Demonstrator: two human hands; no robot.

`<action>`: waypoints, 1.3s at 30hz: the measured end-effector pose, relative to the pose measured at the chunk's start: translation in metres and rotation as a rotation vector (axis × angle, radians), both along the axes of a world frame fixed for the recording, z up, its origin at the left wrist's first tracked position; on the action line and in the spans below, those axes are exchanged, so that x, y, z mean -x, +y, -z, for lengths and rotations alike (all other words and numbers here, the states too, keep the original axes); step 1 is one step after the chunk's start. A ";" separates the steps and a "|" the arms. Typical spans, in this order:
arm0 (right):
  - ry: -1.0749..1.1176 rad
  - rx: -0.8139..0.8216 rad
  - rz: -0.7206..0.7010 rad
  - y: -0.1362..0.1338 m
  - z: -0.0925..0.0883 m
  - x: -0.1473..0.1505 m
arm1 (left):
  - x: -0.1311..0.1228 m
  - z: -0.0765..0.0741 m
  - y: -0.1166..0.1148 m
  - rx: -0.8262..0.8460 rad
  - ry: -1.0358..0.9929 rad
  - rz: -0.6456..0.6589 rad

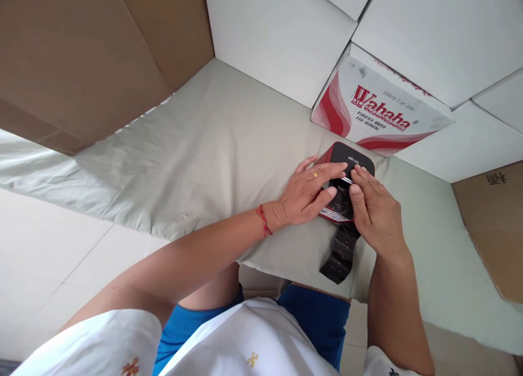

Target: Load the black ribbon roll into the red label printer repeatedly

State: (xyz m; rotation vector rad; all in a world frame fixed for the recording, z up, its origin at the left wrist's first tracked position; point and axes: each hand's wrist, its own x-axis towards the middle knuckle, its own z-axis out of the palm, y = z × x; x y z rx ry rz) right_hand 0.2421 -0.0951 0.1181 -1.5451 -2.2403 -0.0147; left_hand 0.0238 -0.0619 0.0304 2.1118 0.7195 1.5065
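Note:
A small red and black machine (347, 150), which looks like a label printer, sits on the cloth-covered surface. From its near side a dark, glossy folded strip (341, 256) hangs toward me. My left hand (305, 192) rests over the machine's left side and top, fingers stretched out and thumb apart. On the right edge lies my right hand (376, 215), its fingers extended onto the black top and its thumb near the front opening. Neither hand is wrapped round anything. My fingers hide part of the machine's top and sides.
Behind the machine stands a red and white Wahaha water carton (379, 106), with white boxes (278, 32) stacked around it. A large brown cardboard box (93, 54) is at the left, another cardboard box (496, 229) at the right. The pale green cloth (196, 147) is wrinkled.

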 end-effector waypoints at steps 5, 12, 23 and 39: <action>0.013 0.007 -0.008 -0.001 0.002 -0.003 | -0.001 -0.006 0.002 0.172 -0.108 0.038; 0.101 -0.028 0.006 -0.002 0.009 0.001 | -0.005 -0.014 0.002 0.224 -0.113 -0.016; 0.395 -0.303 0.041 -0.029 0.044 0.018 | 0.003 -0.006 0.003 0.153 -0.094 0.050; 0.418 -0.298 0.141 -0.039 0.038 0.023 | 0.000 0.007 0.026 0.747 -0.414 0.201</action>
